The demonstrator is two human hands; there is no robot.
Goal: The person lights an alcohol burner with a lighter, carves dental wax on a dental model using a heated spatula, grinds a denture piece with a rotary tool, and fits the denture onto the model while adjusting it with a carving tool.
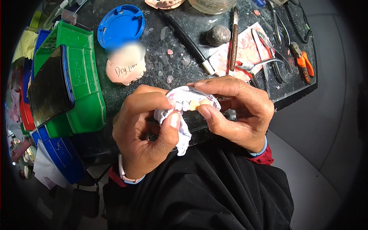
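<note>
A white dental cast (184,132) with metal-coloured teeth and a yellowish piece (194,104) on its ridge is held between both hands, over the table's near edge. My left hand (147,126) pinches the cast's left side between thumb and index finger. On the right side, my right hand (237,111) grips the cast, its thumb tip against the yellowish piece and its index finger along the far rim. The undersides of both hands' grips are partly hidden.
A pink cast (124,69) with writing lies beyond my left hand, near a blue lid (120,25). Green bins (86,76) and a phone (53,88) stand left. Pliers (303,61), a brown-handled tool (234,42) and a black rod (184,36) lie on the dark table (161,76).
</note>
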